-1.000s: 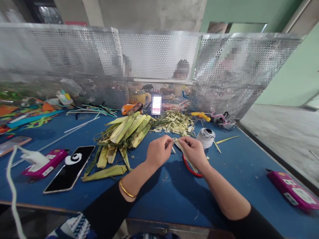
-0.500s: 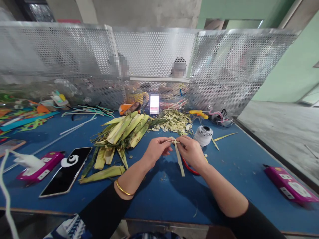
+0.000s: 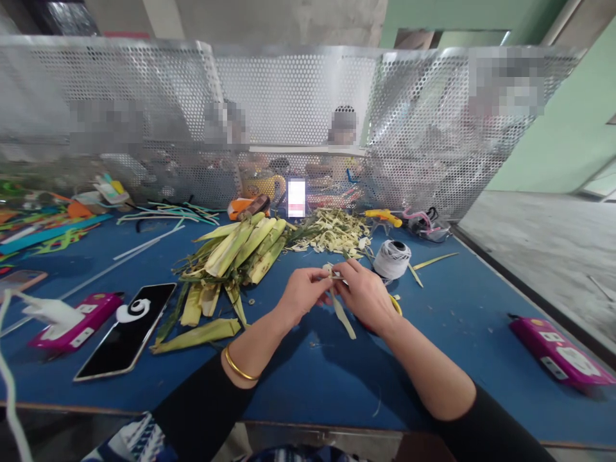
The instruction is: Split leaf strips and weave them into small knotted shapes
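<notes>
Above the blue table (image 3: pixel 298 385), my left hand (image 3: pixel 303 294) pinches a pale corn husk strip (image 3: pixel 343 319) near its upper end. My right hand (image 3: pixel 366 295) has its fingers closed on the same strip, close beside the left fingertips. The strip's free tail hangs down between the hands; the part in the fingers is small and mostly hidden. Left of my hands lies a heap of green-yellow corn husks (image 3: pixel 248 247), with one loose husk (image 3: pixel 197 336) in front. A spool of white thread (image 3: pixel 392 260) stands just beyond my right hand. A yellow and red ring-like thing (image 3: pixel 396 304) is mostly covered by that hand.
Husk scraps (image 3: pixel 337 232) lie behind my hands, near a yellow-handled tool (image 3: pixel 384 217). At left are a black phone (image 3: pixel 128 333) and a magenta pack (image 3: pixel 79 321); another magenta pack (image 3: pixel 561 353) is at right. A perforated metal screen (image 3: pixel 298 90) closes the back, people behind it.
My right hand has shifted slightly left and turned over the strip, its fingers nearer the left ones. The hanging tail has swung a little, and the red part beneath is now more covered.
</notes>
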A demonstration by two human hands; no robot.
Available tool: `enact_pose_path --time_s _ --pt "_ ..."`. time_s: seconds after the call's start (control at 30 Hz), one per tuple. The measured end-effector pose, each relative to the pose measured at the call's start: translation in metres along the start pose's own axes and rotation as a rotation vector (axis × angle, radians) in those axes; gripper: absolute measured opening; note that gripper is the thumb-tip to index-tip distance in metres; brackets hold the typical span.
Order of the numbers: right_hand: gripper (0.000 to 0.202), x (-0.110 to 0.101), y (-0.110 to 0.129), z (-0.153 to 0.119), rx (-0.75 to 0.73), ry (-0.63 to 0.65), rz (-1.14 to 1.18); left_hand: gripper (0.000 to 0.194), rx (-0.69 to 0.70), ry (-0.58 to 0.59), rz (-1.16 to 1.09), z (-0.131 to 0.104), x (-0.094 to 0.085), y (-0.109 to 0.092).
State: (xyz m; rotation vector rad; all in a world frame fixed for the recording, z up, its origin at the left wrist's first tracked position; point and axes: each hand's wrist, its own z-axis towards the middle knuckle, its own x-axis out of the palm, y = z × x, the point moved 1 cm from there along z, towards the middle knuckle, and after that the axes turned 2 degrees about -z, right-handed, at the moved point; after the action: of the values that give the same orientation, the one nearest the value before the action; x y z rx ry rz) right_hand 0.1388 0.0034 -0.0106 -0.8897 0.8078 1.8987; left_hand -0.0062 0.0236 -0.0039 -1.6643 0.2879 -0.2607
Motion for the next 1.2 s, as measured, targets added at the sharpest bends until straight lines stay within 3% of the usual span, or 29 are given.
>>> enact_pose_path --time_s 0.07,0.17,0.27,0.33,0.43,0.63,0.73,0.93,1.07,1.2 --pt "0.019 -0.003 -0.003 0.002 0.045 -0.071 0.057 0.007 -0.029 0.016 -0.107 0.001 -0.002 0.0" --pt "0.027 -0.013 -0.007 0.003 0.078 -0.288 0.072 0.005 -0.143 0.024 -0.371 0.004 -0.007 -0.001" --pt "0.016 -0.023 -0.005 0.001 0.041 -0.441 0.027 0.009 -0.265 0.041 -0.63 0.006 -0.01 -0.003" --pt "0.011 -0.025 -0.002 -0.001 0.002 -0.413 -0.001 0.01 -0.332 0.034 -0.738 0.006 -0.01 -0.004" --pt "0.013 -0.018 0.0 0.0 -0.026 -0.268 0.036 0.009 -0.397 0.025 -0.836 0.005 -0.009 -0.006" --pt "0.017 0.006 -0.005 0.007 0.114 -0.108 0.619 0.009 -0.427 0.1 -0.909 0.003 -0.006 -0.004" --pt "0.016 0.008 -0.005 0.007 0.16 -0.08 0.73 0.008 -0.427 0.123 -0.884 0.003 -0.005 -0.003" --pt "0.024 0.007 0.0 0.005 0.176 -0.014 0.723 0.008 -0.405 0.126 -0.85 0.002 -0.003 -0.002" --pt "0.023 0.007 -0.001 0.005 0.115 -0.003 0.568 0.009 -0.385 0.101 -0.778 0.002 -0.003 -0.004" --pt "0.02 0.003 -0.002 0.005 0.029 -0.04 0.321 0.011 -0.186 0.012 -0.543 0.001 -0.002 -0.002"
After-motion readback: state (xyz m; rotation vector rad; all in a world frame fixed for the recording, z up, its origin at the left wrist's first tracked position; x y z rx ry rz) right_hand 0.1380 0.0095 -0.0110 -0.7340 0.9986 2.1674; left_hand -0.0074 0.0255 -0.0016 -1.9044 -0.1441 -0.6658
